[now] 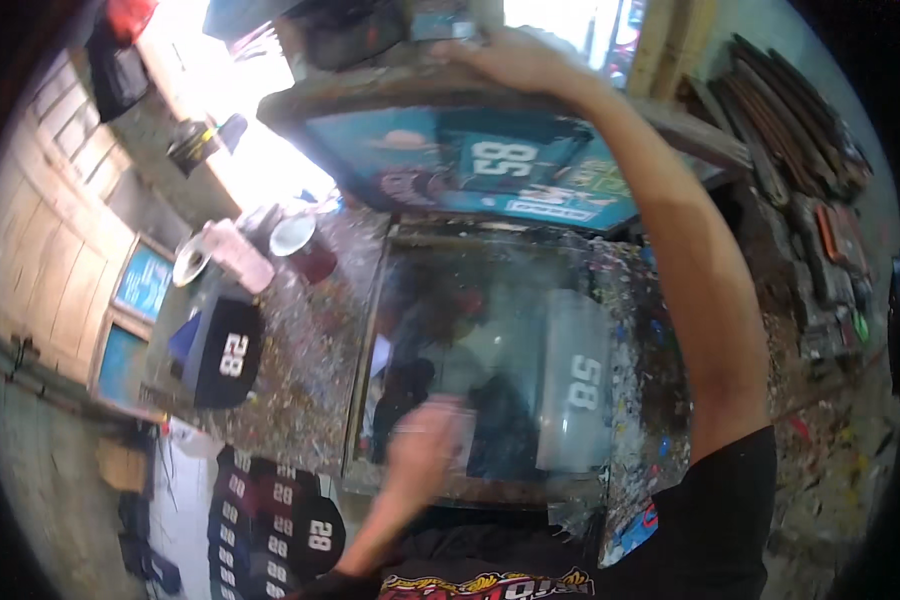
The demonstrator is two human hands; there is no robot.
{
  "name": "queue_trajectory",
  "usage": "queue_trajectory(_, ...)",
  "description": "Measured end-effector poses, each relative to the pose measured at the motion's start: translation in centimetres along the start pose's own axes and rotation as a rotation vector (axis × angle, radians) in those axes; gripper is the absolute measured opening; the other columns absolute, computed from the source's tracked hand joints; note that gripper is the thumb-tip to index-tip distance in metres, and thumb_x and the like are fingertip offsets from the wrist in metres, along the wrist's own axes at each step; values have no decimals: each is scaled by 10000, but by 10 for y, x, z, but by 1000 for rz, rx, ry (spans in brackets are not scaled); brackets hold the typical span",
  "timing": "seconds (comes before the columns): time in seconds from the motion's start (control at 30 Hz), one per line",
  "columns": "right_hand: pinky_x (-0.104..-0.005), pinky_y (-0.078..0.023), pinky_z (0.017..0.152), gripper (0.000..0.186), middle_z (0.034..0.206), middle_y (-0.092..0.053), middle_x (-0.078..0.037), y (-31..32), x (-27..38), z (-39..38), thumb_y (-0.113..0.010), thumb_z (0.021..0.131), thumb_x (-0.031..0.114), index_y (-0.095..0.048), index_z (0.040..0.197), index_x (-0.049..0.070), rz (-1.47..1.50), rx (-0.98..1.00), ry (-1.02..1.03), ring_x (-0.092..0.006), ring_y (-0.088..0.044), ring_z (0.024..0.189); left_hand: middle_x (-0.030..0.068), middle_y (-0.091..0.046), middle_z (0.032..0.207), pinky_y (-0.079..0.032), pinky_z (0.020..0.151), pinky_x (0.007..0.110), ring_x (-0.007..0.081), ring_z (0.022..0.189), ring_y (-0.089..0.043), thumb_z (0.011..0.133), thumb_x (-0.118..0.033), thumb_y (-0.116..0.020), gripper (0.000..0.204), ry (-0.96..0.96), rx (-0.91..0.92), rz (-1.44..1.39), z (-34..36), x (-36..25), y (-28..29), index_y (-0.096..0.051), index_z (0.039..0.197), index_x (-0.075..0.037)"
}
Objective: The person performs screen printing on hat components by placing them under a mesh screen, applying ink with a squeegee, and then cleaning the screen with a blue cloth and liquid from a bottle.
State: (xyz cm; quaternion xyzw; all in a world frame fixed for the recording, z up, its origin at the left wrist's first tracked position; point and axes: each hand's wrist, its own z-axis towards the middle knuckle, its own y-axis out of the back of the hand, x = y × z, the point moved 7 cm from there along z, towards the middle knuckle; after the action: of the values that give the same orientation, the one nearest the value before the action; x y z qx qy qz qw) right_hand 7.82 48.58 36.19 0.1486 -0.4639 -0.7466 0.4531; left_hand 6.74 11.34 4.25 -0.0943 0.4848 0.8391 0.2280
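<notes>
My right hand (500,65) grips the top edge of a raised wooden screen frame (340,100), whose teal mesh (455,170) carries white stencilled figures. Below the frame lies a glass-topped printing bed (470,290). A pale translucent strip (570,385) with white figures sits on its right side. My left hand (425,440) is over the lower middle of the glass, blurred, its fingers curled around a small pale item (458,435) that I cannot make out.
The paint-spattered bench (320,390) holds cups (300,250), a pink bottle (235,260) and a black printed piece (230,355). More black printed pieces (275,530) lie lower left. Spare frames (140,285) lean at left; stacked squeegees and tools (790,130) are at right.
</notes>
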Motion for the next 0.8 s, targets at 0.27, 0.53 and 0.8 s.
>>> queue_trajectory(0.27, -513, -527, 856, 896, 966, -725, -267, 20, 30, -24, -458, 872, 830, -747, 881, -18, -143, 41, -165, -434, -707, 930, 102, -649, 1313, -267, 1164, 595, 306, 1283, -571, 899, -451, -676, 454, -216, 371, 51, 49, -56, -94, -688, 1232, -143)
queue_trajectory(0.53, -476, -526, 693, 669, 813, -700, -195, 3, 102, -142, -607, 910, 673, -679, 775, 22, -217, -38, -121, -359, -694, 782, 158, -505, 1478, -400, 1086, 578, 463, 1377, -433, 826, -189, -762, 519, 76, -400, 635, 114, 29, 188, -620, 1318, -105)
queue_trajectory(0.8, -449, -443, 829, 459, 984, -635, -79, -134, 156, -360, -762, 820, 515, -646, 928, 84, -65, 243, -46, -276, -598, 935, 89, -583, 968, -437, 872, 436, 287, 942, -609, 752, -167, -752, 339, 67, 340, 284, -3, 70, 68, -583, 1038, -104)
